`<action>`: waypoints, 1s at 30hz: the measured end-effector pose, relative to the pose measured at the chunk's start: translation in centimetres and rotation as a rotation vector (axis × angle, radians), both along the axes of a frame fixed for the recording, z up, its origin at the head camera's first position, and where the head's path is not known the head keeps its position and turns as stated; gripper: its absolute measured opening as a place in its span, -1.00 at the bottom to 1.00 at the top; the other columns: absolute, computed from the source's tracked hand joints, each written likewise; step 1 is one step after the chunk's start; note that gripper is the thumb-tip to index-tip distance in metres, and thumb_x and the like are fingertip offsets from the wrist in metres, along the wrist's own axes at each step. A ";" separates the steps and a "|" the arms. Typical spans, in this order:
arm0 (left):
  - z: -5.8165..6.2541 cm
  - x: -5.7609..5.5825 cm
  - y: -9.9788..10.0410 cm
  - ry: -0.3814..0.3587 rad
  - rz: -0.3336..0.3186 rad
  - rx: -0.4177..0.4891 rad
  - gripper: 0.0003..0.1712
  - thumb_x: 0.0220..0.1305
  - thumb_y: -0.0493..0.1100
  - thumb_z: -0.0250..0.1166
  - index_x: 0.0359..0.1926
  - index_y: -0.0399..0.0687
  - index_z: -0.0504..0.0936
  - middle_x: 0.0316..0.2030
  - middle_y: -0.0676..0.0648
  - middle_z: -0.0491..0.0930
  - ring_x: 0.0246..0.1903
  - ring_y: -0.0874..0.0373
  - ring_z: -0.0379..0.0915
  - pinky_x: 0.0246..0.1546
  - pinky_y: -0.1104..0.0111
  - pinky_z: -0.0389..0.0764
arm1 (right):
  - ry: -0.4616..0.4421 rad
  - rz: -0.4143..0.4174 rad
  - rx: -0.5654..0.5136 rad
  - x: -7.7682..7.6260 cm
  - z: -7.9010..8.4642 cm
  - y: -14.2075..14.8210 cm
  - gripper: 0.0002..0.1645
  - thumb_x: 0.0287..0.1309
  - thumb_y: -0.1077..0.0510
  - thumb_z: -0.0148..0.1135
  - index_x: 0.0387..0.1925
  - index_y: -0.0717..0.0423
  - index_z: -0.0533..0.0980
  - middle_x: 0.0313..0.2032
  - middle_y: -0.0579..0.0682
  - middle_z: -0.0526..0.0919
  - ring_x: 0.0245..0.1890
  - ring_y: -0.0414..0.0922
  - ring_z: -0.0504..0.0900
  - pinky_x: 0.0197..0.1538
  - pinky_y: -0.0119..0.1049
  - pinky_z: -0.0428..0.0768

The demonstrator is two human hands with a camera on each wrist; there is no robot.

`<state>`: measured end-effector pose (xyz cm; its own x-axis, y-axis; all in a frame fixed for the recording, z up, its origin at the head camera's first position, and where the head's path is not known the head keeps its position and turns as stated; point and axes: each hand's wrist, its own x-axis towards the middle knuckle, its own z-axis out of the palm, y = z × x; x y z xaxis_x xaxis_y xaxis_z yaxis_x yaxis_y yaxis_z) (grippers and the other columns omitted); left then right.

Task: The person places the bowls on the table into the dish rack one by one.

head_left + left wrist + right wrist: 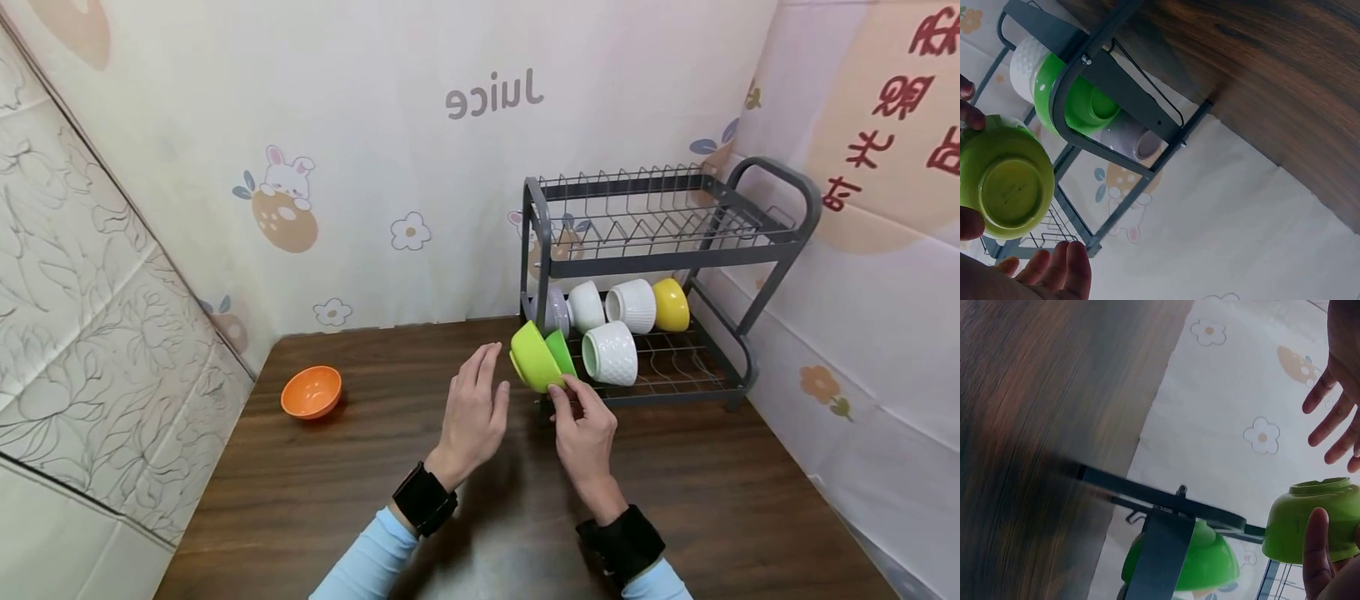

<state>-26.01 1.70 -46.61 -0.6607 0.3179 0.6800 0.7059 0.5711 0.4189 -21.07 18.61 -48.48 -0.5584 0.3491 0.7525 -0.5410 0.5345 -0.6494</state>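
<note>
My right hand (588, 437) pinches a lime-green bowl (534, 358) by its edge, thumb and fingers on opposite sides. The bowl is tipped on its side at the left end of the rack, and its round foot ring shows in the left wrist view. Just left of it is my left hand (471, 412), fingers extended and holding nothing. Behind the lime bowl, a brighter green bowl (1079, 103) sits on the lower tier, partly hidden in the head view. Beside that one is a white textured cup (613, 354).
A grey two-tier dish rack (667, 260) stands at the table's back right. On its lower tier, a lilac bowl (556, 310), white cups (632, 305) and a yellow cup (671, 304) form a back row. An orange bowl (311, 392) is on the wooden table (315, 500) at left.
</note>
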 end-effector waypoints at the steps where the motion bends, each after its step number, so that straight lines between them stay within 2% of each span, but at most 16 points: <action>1: 0.0 0.0 0.1 -0.002 -0.003 -0.005 -0.37 0.54 -0.19 0.15 0.55 -0.15 0.31 0.43 -0.17 0.37 0.39 -0.04 0.34 0.17 -0.02 0.51 | 0.001 -0.002 -0.007 0.0 -0.1 0.2 -0.72 0.21 0.45 0.44 -0.03 0.31 0.68 -0.30 0.12 0.72 -0.60 0.01 0.63 -0.43 -0.55 0.56; 7: -0.1 -0.3 1.1 0.005 -0.025 -0.040 -0.38 0.56 -0.17 0.14 0.55 -0.16 0.32 0.43 -0.18 0.38 0.39 -0.05 0.34 0.17 -0.03 0.51 | 0.034 -0.050 -0.026 0.3 0.0 1.2 -0.70 0.18 0.47 0.45 -0.04 0.31 0.70 -0.31 0.13 0.74 -0.59 -0.12 0.63 -0.43 -0.57 0.56; 9: -0.2 -0.4 1.5 0.001 -0.036 -0.055 -0.39 0.58 -0.15 0.11 0.55 -0.16 0.32 0.44 -0.18 0.37 0.41 -0.05 0.32 0.19 -0.03 0.50 | 0.046 -0.067 -0.031 0.4 0.1 1.6 -0.70 0.16 0.50 0.45 -0.05 0.33 0.70 -0.31 0.15 0.74 -0.59 -0.10 0.63 -0.43 -0.58 0.55; 16: -0.5 -0.9 3.4 0.000 -0.056 -0.152 -0.40 0.58 -0.14 0.11 0.55 -0.17 0.34 0.51 -0.14 0.32 0.43 -0.05 0.26 0.24 -0.02 0.45 | 0.038 -0.115 -0.085 1.3 0.7 3.8 -0.73 0.30 0.45 0.37 0.02 0.39 0.67 -0.29 0.19 0.73 -0.46 -0.40 0.62 -0.41 -0.60 0.55; 22: -1.4 -1.2 4.0 -0.017 -0.037 -0.260 -0.43 0.61 -0.11 0.08 0.52 -0.17 0.41 0.55 -0.10 0.29 0.41 -0.09 0.27 0.21 -0.01 0.47 | 0.037 -0.141 -0.142 1.5 1.2 5.4 -0.73 0.35 0.42 0.32 0.05 0.41 0.64 -0.28 0.23 0.70 -0.43 -0.39 0.64 -0.40 -0.56 0.58; 25: -1.8 -1.3 4.1 -0.022 -0.031 -0.324 -0.44 0.63 -0.09 0.06 0.52 -0.16 0.42 0.56 -0.08 0.27 0.44 -0.11 0.23 0.23 -0.02 0.46 | 0.040 -0.153 -0.172 1.7 2.0 6.1 -0.73 0.38 0.43 0.28 0.07 0.46 0.62 -0.26 0.26 0.67 -0.41 -0.41 0.64 -0.40 -0.55 0.59; 30: -2.2 -1.5 4.4 -0.030 -0.037 -0.394 -0.47 0.65 -0.07 0.05 0.50 -0.14 0.46 0.56 -0.06 0.27 0.48 -0.14 0.17 0.25 -0.05 0.42 | 0.064 -0.177 -0.188 2.5 4.7 7.4 -0.73 0.43 0.44 0.22 0.05 0.60 0.57 -0.26 0.31 0.63 -0.45 -0.42 0.64 -0.40 -0.51 0.62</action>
